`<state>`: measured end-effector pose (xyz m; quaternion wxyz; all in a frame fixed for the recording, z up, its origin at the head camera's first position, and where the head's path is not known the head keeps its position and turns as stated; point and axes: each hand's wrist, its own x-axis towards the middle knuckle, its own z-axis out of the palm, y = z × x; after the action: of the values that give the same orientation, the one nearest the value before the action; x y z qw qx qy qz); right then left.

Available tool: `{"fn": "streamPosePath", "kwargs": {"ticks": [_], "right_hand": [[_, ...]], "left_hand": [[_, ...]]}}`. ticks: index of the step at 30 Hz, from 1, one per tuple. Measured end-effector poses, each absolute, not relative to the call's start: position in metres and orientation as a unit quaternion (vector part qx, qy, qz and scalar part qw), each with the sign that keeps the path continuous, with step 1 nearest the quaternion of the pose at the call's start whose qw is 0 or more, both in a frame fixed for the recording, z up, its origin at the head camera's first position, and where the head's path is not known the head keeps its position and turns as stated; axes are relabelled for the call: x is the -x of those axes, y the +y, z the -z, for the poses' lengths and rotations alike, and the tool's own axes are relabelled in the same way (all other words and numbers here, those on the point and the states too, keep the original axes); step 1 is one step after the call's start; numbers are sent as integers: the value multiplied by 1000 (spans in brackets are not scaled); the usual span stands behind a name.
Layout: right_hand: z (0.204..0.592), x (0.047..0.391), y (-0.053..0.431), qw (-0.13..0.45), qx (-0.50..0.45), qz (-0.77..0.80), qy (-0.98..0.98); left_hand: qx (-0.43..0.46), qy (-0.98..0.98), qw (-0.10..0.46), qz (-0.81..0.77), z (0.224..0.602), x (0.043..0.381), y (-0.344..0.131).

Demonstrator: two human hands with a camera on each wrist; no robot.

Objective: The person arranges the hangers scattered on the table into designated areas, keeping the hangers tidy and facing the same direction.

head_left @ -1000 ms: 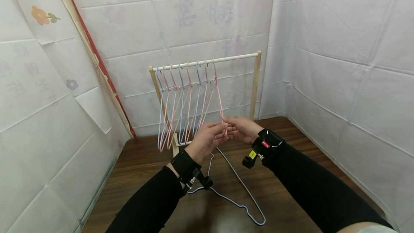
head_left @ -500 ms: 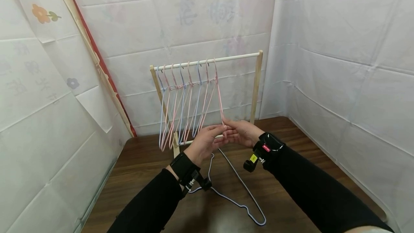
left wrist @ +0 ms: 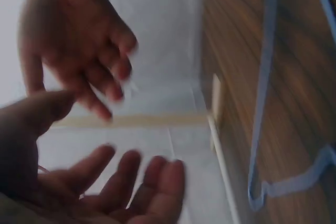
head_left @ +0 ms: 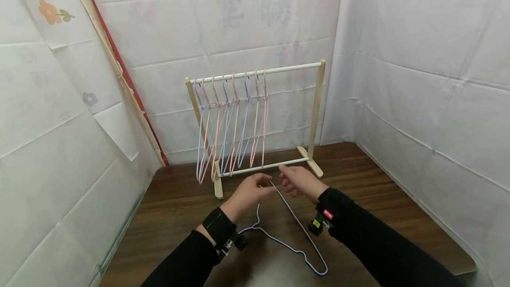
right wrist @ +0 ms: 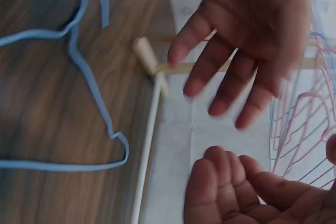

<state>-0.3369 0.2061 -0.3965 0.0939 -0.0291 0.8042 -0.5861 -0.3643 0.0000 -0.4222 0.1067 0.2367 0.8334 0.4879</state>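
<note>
In the head view my left hand [head_left: 249,191] and right hand [head_left: 303,183] hover over the table in front of the rack, close together but apart. Both are bare of any object; their fingers are loosely bent, blurred in the wrist views. Beneath them a blue clothes hanger [head_left: 322,273] lies flat on the table, its upper end partly hidden by my left hand. The right wrist view shows its hook and shoulder, with the blue hanger [right wrist: 96,94] apart from my fingers. Behind my hands the rightmost pink hanger [head_left: 263,145] hangs free on the rack.
A small wooden rack stands at the back of the table [head_left: 167,216], with a white top rail [head_left: 295,68] and a low crossbar [head_left: 292,161]. Several pink and blue hangers hang along its left part. White sheets [head_left: 422,79] enclose the table at the back and sides.
Both hands have let go of the rightmost pink hanger and moved down and slightly apart. That hanger's lower end has swung left, and it now hangs straighter beside the others.
</note>
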Motion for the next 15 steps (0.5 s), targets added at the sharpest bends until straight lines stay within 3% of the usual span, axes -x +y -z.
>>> {"fn": "streamPosePath", "kwargs": {"ticks": [8, 15], "right_hand": [[433, 312, 211, 36, 77, 367, 926], [454, 281, 212, 52, 77, 266, 960]], "left_hand": [[-253, 939, 20, -232, 464, 357, -38], [-214, 965, 26, -152, 488, 349, -66]]}}
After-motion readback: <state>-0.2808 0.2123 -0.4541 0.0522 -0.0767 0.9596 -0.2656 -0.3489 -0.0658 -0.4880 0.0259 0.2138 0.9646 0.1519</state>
